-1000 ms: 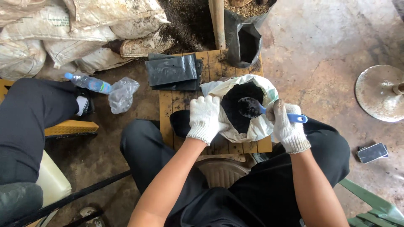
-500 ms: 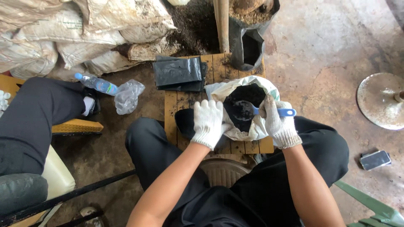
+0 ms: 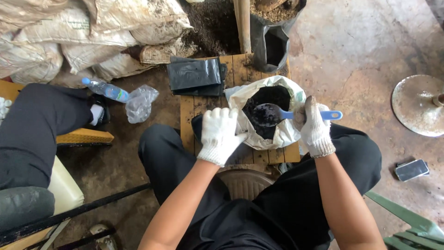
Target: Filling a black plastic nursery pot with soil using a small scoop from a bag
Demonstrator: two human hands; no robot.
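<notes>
Sacks (image 3: 92, 32) heaped at top left; soil pile (image 3: 208, 23) beside them. Another person's dark leg (image 3: 41, 125) at left, by a bottle (image 3: 105, 89) and clear bag (image 3: 138, 104). Pallet (image 3: 189, 120) before my knees carries flat black bags (image 3: 194, 76) and a white sack (image 3: 282, 134) holding dark soil. My left hand (image 3: 219, 134) pinches its near rim, grip closed. My right hand (image 3: 314, 125) grips a blue scoop (image 3: 277, 115), bowl loaded, over the sack's mouth. Phone (image 3: 411, 170) on the floor at right.

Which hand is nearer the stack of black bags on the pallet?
Left. The left hand grips the white sack's rim just below the black bags; the right hand holds the blue scoop farther right.
</notes>
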